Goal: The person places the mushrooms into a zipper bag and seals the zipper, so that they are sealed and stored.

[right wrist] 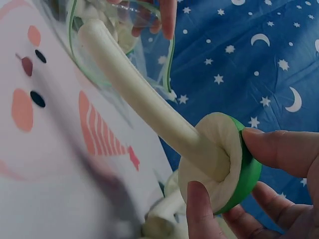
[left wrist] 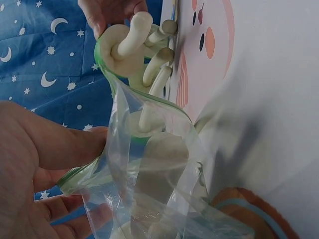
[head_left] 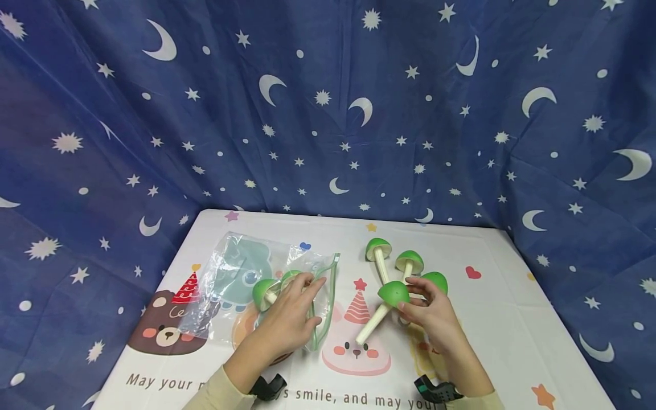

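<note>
Just right of the plastic bag, pinching a green-capped mushroom with the right hand; gripping that bag's edge with the left hand.

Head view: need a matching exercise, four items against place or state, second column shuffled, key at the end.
Column 1
1. Clear plastic zip bag with green edge
2. Person's left hand
3. Person's right hand
4. Dark blue cloth with white moons and stars

Column 2
A. Holds a mushroom with green domed cap and cream stem
B. Hangs behind the white printed tabletop
C. Has green-capped mushrooms inside
D. At the bag's green-edged opening

Pairs: 1-C, 2-D, 3-A, 4-B
</note>
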Tool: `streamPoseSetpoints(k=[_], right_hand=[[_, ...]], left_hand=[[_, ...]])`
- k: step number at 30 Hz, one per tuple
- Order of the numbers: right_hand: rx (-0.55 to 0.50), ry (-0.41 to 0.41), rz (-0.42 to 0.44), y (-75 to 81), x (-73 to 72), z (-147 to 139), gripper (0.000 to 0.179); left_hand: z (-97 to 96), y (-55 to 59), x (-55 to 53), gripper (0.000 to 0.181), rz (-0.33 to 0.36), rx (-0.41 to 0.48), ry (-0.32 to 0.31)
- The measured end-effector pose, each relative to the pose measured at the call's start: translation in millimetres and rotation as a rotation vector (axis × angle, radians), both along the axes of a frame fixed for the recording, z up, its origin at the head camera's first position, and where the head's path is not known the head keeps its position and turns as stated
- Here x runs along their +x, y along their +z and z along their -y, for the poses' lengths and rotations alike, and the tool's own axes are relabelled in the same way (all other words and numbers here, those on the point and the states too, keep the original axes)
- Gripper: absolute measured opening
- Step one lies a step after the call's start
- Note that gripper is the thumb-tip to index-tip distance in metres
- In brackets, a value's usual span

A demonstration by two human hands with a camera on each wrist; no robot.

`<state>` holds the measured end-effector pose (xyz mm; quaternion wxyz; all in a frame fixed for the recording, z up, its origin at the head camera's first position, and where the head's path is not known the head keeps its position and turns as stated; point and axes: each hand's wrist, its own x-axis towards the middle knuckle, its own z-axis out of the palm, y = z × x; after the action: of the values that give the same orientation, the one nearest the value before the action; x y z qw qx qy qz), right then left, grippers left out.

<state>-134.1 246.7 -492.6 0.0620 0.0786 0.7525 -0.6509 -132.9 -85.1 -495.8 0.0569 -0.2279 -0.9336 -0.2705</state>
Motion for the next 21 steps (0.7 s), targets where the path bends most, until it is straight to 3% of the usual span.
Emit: streamPoseSetpoints(k=[13, 21], right_hand=[[-0.072, 0.010, -0.045, 2.6, -11.0, 36, 0.069], [-0.055, -0.043, -0.087, -2.1, -19.3, 54, 0.066]], left_hand=[[0.2, 0.3, 0.0, 0.085, -0.006, -0.005, -0.005], [1.3, -0.2, -0.2, 0.085, -0.003, -0.009, -0.006]])
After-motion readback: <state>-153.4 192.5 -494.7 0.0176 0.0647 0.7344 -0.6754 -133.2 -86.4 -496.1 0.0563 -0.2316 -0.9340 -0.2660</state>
